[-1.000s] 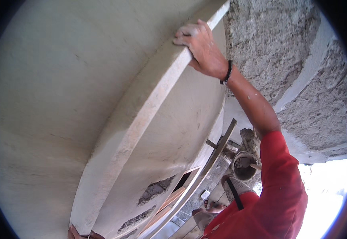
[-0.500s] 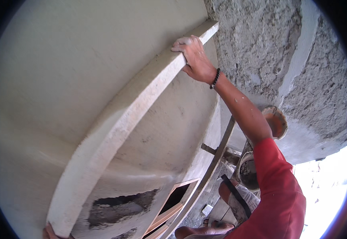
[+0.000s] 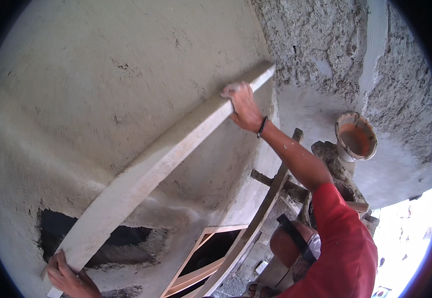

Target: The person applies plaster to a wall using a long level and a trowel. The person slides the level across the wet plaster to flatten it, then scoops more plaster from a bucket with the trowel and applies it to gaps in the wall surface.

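A long plaster-smeared screed board lies slanted across the wet grey plaster wall, from lower left to upper right. Near its upper end, my right hand grips it with fingers curled over the top edge; a dark bead bracelet circles that wrist. At the lower end, my left hand is closed around the board, thumb and fingers on opposite edges. The board's long side rests along the plaster, and it crosses in front of a dark rough-edged opening in the wall.
A mortar-stained bucket stands at right, by the rough unplastered wall. Below my right arm are a wooden scaffold pole and another person's head with a dark strap. A wooden frame sits in a wall opening.
The screed board has slid down the wall with both hands on it, baring plaster above. My left hand shows more fully, and more of the dark opening is in view.
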Tool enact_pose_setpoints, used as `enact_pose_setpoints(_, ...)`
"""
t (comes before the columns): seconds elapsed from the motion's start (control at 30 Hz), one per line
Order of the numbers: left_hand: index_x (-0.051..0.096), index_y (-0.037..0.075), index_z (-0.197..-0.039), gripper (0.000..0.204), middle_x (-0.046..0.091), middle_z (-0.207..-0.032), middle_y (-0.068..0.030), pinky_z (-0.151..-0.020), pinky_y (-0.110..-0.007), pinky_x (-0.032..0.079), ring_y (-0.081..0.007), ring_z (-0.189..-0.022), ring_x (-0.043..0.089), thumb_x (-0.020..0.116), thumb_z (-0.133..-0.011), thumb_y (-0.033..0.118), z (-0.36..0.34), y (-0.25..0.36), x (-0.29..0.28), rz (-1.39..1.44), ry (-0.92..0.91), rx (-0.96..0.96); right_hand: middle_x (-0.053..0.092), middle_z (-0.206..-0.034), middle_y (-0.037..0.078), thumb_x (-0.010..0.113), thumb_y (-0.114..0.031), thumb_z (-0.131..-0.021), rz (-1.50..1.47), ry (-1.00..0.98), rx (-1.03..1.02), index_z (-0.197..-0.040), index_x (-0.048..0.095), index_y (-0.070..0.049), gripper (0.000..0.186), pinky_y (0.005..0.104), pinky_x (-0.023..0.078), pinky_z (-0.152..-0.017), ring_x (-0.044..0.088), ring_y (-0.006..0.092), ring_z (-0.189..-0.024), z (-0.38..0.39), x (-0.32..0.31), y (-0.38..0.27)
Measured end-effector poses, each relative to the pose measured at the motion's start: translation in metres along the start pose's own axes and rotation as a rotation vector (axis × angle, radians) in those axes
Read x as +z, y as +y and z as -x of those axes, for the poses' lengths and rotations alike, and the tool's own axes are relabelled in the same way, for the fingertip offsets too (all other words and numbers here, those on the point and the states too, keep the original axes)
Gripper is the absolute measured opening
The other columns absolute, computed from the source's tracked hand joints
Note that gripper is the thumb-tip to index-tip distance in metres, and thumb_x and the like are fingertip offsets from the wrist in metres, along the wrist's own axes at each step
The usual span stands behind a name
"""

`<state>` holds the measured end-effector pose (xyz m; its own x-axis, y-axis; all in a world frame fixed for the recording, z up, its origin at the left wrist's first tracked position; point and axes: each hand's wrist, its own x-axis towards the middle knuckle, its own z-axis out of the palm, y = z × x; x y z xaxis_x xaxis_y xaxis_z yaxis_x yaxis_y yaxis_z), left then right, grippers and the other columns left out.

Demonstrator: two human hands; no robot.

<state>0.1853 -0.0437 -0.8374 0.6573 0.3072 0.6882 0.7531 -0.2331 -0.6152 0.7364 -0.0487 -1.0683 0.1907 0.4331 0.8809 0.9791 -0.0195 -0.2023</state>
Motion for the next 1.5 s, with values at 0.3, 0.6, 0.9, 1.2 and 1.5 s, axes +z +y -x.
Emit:
enact_pose_setpoints(0.3,0.053,0.010,-0.124,0.038,0.052,-0.118,-0.0165,-0.087,-0.052,0.039,-0.0397,-0.109,0.050,0.056,-0.086,0.010,0.046,0.017,0.014,-0.030,-0.059,0.124,0.045,-0.123,0.017,0.070,-0.002,-0.056,-0.113,-0.048,0.197,-0.118,0.047,-0.006,0.066,0.0585,0.019,-0.109,0.038,0.0383,-0.123,0.152,0.068,-0.037)
enact_pose_setpoints(0.6,0.051,0.011,-0.126,0.047,0.050,-0.120,-0.0196,-0.092,-0.054,0.035,-0.0431,-0.111,0.046,0.056,-0.079,0.007,0.033,0.033,0.005,0.043,-0.100,0.192,0.043,-0.121,0.018,0.062,0.001,-0.059,-0.149,-0.076,0.316,-0.117,0.048,-0.002,0.059,0.0641,0.012,-0.110,0.035,0.0394,-0.126,0.200,0.092,-0.050)
enact_pose_setpoints(0.9,0.053,0.008,-0.124,0.048,0.052,-0.118,-0.0185,-0.095,-0.051,0.034,-0.0403,-0.110,0.048,0.055,-0.076,0.006,-0.020,0.004,-0.008,-0.049,0.013,0.051,0.042,-0.125,0.018,0.073,-0.004,-0.062,-0.069,0.071,0.094,-0.125,0.044,-0.007,0.069,0.0643,0.010,-0.110,0.033,0.0391,-0.128,0.043,0.038,0.005)
enact_pose_setpoints(1.2,0.051,0.002,-0.123,0.041,0.053,-0.117,-0.0203,-0.093,-0.049,0.035,-0.0410,-0.109,0.048,0.052,-0.084,0.017,-0.056,-0.035,-0.027,-0.006,0.088,-0.029,0.047,-0.121,0.013,0.073,-0.010,-0.071,0.022,0.213,-0.161,-0.121,0.046,-0.009,0.057,0.0630,0.020,-0.106,0.041,0.0339,-0.121,-0.102,-0.029,0.024)
enact_pose_setpoints(1.5,0.051,0.002,-0.122,0.043,0.053,-0.116,-0.0210,-0.091,-0.049,0.035,-0.0413,-0.107,0.048,0.051,-0.086,0.024,-0.057,-0.035,-0.028,-0.022,0.072,0.013,0.045,-0.121,0.014,0.066,-0.003,-0.074,0.065,0.191,0.022,-0.122,0.047,-0.012,0.052,0.0670,0.020,-0.105,0.035,0.0388,-0.127,-0.101,-0.031,0.010)
